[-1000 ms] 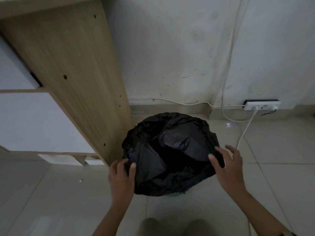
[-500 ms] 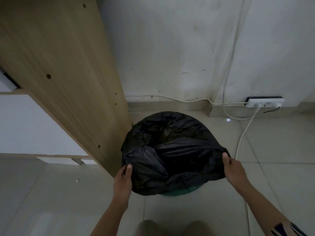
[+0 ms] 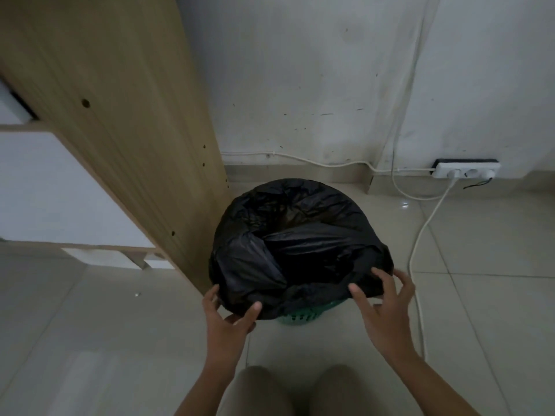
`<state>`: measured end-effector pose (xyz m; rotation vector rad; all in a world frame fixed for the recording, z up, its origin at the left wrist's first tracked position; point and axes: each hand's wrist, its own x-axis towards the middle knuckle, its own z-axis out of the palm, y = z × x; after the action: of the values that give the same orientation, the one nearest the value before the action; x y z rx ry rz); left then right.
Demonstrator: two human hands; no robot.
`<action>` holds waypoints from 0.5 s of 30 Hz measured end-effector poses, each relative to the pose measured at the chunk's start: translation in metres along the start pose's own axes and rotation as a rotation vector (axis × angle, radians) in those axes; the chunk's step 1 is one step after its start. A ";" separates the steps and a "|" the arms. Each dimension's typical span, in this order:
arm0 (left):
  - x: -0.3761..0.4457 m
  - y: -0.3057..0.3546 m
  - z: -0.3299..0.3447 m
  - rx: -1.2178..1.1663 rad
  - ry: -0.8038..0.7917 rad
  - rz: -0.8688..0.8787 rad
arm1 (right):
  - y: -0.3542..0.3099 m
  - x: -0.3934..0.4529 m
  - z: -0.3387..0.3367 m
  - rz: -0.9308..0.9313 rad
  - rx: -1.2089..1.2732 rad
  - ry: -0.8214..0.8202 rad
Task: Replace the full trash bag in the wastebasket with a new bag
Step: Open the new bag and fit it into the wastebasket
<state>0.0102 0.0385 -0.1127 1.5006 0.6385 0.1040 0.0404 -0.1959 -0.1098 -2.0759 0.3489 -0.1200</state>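
Left hand (image 3: 229, 319) at the near-left edge of the black trash bag (image 3: 300, 250), thumb on top of the folded-over plastic and fingers curled beneath it — a pinch on the film; right hand (image 3: 386, 307) at the near-right edge, fingers spread and only lightly bent, their tips on or just over the bag, gripping nothing that can be made out. The bag is draped over the mouth of a green wastebasket (image 3: 300, 316), of which only a slotted strip of rim shows below the plastic, standing on the tiled floor (image 3: 90, 340) close against a wooden side panel (image 3: 135, 130). Probable hazards: thin film pinched at one point may stretch or tear if lifted unevenly, and the light basket could rise with the bag or tip toward the panel. The plastic is glossy, creased and limp, collapsed inward in loose folds; the basket looks like rigid lattice moulding; the tiles are smooth and faintly reflective; a white cable (image 3: 420, 235) trails just to the right
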 end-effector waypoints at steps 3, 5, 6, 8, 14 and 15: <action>-0.002 -0.018 -0.002 0.139 0.018 0.070 | 0.006 -0.003 0.002 -0.049 0.016 -0.034; -0.001 -0.028 -0.003 0.218 -0.012 0.070 | 0.014 -0.002 0.005 -0.013 -0.024 -0.069; -0.002 -0.031 -0.004 0.272 -0.042 0.066 | 0.018 -0.003 0.006 0.012 -0.050 -0.100; -0.002 -0.036 -0.005 0.420 -0.125 0.064 | 0.024 -0.005 0.009 0.064 -0.119 -0.167; 0.003 -0.035 -0.013 0.561 -0.261 0.076 | 0.024 -0.010 0.011 0.079 -0.189 -0.218; 0.002 -0.035 -0.013 0.482 -0.239 0.058 | 0.023 -0.012 0.011 0.067 -0.157 -0.168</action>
<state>-0.0049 0.0471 -0.1453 1.9597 0.4428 -0.1966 0.0265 -0.1937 -0.1348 -2.2087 0.3334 0.1258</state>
